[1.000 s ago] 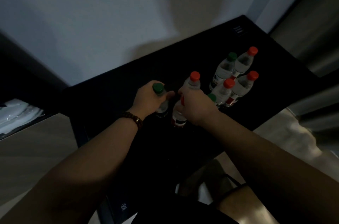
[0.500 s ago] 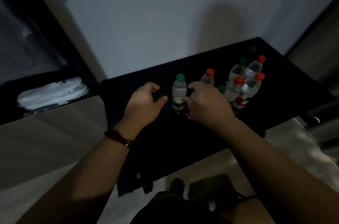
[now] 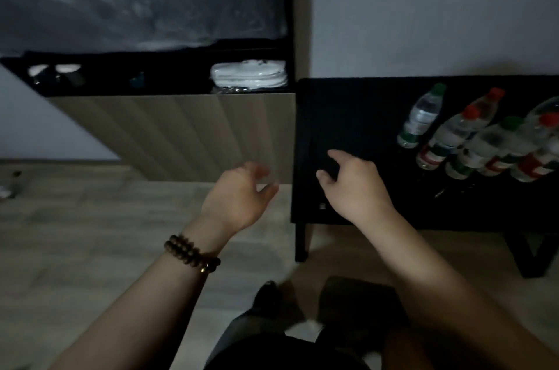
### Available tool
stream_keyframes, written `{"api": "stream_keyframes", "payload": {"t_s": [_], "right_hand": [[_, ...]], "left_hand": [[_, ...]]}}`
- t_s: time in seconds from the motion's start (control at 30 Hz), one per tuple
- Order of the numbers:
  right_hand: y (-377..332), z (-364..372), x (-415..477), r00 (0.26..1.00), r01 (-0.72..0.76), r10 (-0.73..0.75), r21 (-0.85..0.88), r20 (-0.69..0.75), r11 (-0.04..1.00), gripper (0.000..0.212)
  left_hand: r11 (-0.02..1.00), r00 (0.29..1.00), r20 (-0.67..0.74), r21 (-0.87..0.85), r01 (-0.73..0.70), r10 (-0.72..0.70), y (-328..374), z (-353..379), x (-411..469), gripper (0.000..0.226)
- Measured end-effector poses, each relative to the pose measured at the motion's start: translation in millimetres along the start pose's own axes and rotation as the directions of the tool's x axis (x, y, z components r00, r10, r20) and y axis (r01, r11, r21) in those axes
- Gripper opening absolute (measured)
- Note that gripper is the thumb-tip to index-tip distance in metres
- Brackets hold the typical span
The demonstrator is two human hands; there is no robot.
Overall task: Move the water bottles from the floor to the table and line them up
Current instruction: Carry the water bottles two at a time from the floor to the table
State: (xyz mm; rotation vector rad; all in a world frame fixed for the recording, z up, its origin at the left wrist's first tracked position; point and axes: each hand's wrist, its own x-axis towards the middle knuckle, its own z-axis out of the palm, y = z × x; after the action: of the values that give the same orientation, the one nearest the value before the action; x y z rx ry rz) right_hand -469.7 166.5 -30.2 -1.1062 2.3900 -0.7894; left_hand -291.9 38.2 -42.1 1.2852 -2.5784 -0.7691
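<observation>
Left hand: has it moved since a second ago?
Yes. The left hand has let go of the green-capped bottle and swung leftward off the table. It is now past the table's left edge, holding nothing.

The black table (image 3: pixel 357 115) stood against the wall, its left edge just beside a wood-panelled cabinet (image 3: pixel 181 133), its dark legs planted on the pale floor (image 3: pixel 90 233). On the right part of the tabletop the water bottles (image 3: pixel 472 139) stood upright in a tight cluster that ran out of my view past the right side. They were too blurred for me to count surely. A green-capped bottle (image 3: pixel 422 115) stood at the left end of the cluster, slightly apart from the others. A red-capped bottle (image 3: pixel 450 135) came next to it, toward the front edge, and more green and red caps were packed in behind and to the right.
</observation>
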Motion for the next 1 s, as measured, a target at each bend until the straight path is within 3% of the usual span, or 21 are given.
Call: {"api": "stream_keyframes", "payload": {"t_s": [0.4,0.53,0.63,0.87,1.0], "right_hand": [[-181,170,-25,0.971,0.150,-0.110,-0.181,0.212,0.972,0.061],[-256,247,-40,0.961,0.128,-0.065,-0.225,0.269,0.966,0.062],[-305,300,-41,0.933,0.198,-0.111,-0.231,0.341,0.953,0.062],[-415,402,-31,0.902,0.326,-0.177,-0.355,0.393,0.876,0.055],[-476,473,-12,0.878,0.376,-0.221,-0.329,0.424,0.866,0.051]], "left_hand": [[0.978,0.976,-0.099,-0.098,0.183,-0.192,-200,-106,-83,0.038],[0.970,0.971,-0.093,-0.122,0.209,-0.221,-296,-148,-103,0.037],[0.962,0.961,-0.104,-0.130,0.240,-0.254,-366,-179,-113,0.037],[0.912,0.916,-0.113,-0.200,0.359,-0.386,-496,-247,-125,0.032],[0.889,0.893,-0.127,-0.226,0.398,-0.432,-568,-280,-116,0.031]]}}
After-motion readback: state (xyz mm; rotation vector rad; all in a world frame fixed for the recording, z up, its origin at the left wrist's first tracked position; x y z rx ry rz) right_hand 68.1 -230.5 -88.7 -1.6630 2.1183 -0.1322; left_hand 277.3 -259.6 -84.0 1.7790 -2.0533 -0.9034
